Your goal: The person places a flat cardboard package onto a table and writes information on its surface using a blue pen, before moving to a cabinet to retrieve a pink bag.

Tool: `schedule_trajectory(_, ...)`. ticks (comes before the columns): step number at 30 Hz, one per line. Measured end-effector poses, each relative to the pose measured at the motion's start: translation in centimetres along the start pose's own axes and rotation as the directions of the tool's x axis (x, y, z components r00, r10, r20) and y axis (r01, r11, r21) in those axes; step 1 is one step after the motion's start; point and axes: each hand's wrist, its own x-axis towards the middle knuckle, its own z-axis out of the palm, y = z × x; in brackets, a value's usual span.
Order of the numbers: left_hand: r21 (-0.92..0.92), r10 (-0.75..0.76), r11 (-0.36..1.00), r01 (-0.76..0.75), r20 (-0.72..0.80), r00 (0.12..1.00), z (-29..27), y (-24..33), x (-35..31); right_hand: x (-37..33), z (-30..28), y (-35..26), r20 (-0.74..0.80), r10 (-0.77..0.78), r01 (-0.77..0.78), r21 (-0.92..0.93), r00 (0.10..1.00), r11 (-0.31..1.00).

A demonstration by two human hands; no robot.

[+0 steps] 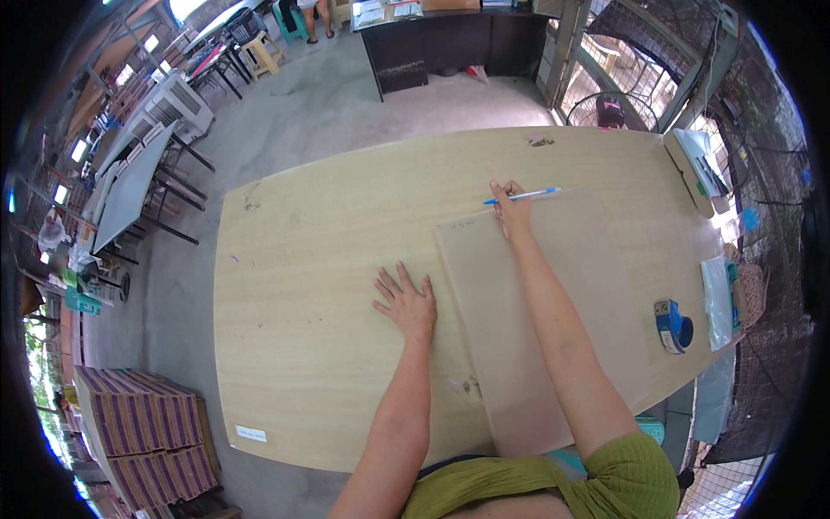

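Note:
My left hand (pixel 405 303) lies flat on the light wooden tabletop (pixel 303 346), fingers spread, just left of a stack of tan paper or thin board sheets (pixel 484 294). Near the far left corner of that stack, my right hand (pixel 513 208) is closed around a blue and white ballpoint pen (pixel 542 192). The pen lies crosswise in the fingers, its blue end pointing left. Faint handwriting shows by the stack's far left corner. My right forearm stretches across the sheets and covers part of them.
A blue tape dispenser (pixel 673 327) sits at the table's right, beside a clear plastic packet (pixel 716 301). Papers in a cardboard holder (pixel 692 177) stand at the far right edge. Striped boxes (pixel 147 432) are stacked at lower left. Beyond are a black desk (pixel 458 48) and a person's legs (pixel 317 19).

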Motion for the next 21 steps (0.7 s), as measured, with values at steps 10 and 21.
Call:
schedule_trajectory(10,0.026,0.007,1.0,-0.007,-0.005,1.0,-0.09,0.23,-0.16,0.09,-0.3,0.14,0.009,-0.033,0.033,-0.016,0.999,0.999)
schedule_trajectory(21,0.045,0.019,0.999,-0.018,-0.011,1.0,0.17,0.21,-0.23,-0.12,-0.39,-0.07,0.021,-0.031,0.032,-0.029,0.999,0.999)
